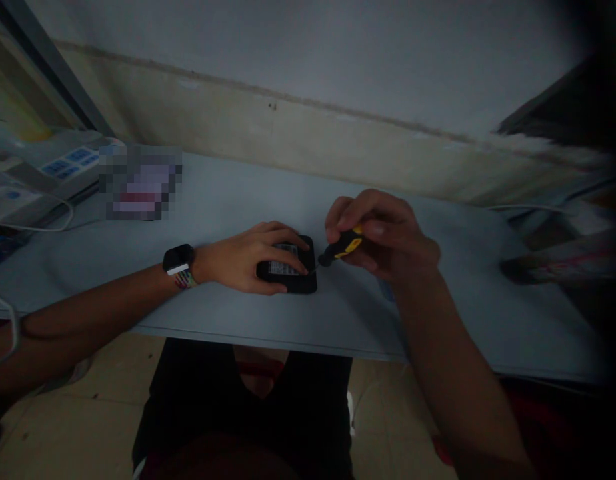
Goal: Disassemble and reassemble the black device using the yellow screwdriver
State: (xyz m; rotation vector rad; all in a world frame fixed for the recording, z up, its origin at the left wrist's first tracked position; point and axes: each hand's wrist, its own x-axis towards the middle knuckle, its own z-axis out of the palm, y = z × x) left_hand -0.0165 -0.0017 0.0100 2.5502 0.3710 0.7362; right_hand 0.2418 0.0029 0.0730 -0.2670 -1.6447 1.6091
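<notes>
A small black rectangular device [303, 284] with rounded corners lies flat on the table, a white printed label on its upper face. My left hand [261, 257] holds it down, with the fingers over the top and the thumb along the near side, so part of the label is hidden. In my right hand [383, 233] is a screwdriver [349, 247] with a black and yellow handle, gripped between thumb and fingers. It slants down to the left, and its thin shaft reaches the device's right end close to my left fingertips. Whether the tip sits in a screw is too small to tell.
The pale table [228, 180] runs along a wall [288, 127]. A blurred-out flat item [143, 190] lies at the back left, near white cables [63, 217] and boxes. A dark-ended, bottle-like object [543, 267] lies at the right. The table's front edge is just before my lap.
</notes>
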